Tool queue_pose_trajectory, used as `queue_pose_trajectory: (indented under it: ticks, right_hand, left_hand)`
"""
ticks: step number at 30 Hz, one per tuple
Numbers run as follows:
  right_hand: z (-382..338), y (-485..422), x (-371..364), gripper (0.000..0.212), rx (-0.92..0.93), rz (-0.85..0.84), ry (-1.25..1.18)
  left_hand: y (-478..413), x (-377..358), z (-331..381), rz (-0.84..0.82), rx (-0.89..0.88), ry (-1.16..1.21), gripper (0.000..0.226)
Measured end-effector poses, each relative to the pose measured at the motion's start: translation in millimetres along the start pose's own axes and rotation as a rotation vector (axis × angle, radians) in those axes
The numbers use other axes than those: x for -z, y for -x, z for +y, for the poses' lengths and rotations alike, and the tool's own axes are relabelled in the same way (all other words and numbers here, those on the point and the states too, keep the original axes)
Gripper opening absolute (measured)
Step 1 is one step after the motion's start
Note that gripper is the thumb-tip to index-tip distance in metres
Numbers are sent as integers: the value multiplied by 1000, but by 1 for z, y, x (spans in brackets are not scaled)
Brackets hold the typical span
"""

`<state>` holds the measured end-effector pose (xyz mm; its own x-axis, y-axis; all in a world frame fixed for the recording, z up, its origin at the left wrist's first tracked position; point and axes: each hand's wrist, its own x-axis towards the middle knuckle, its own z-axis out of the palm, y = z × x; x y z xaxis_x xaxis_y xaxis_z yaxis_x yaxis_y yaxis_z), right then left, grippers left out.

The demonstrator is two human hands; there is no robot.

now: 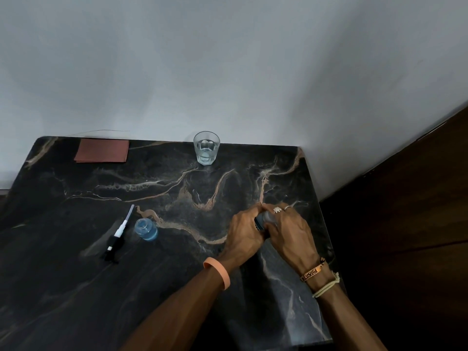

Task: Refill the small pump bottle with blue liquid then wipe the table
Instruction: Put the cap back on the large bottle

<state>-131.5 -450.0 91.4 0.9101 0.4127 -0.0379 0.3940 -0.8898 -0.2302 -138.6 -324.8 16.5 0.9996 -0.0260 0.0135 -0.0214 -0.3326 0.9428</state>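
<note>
The small pump bottle stands uncapped on the dark marble table, with a little blue liquid in it. Its black-and-white pump head lies on the table just left of it, tube pointing away from me. At the right of the table my left hand and my right hand are both closed around a second container, my left hand on its dark ribbed cap. Most of that container is hidden by my fingers.
A clear glass with some clear liquid stands at the table's back edge by the wall. A folded reddish-brown cloth lies at the back left corner. The table's right edge runs close to my right wrist, with dark floor beyond.
</note>
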Motion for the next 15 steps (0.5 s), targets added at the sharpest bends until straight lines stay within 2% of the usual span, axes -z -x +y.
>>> queue_pose_trajectory:
  ticks: [4, 9, 15]
  right_hand:
    - [4, -3, -10, 29, -90, 20, -188]
    - [5, -5, -19, 24, -189, 119, -300]
    - [-5, -5, -30, 17, -246, 202, -286]
  left_hand:
    - [0, 0, 0, -3, -20, 27, 45]
    - [-2, -1, -5, -23, -79, -48, 45]
    - [3, 3, 2, -76, -135, -155, 46]
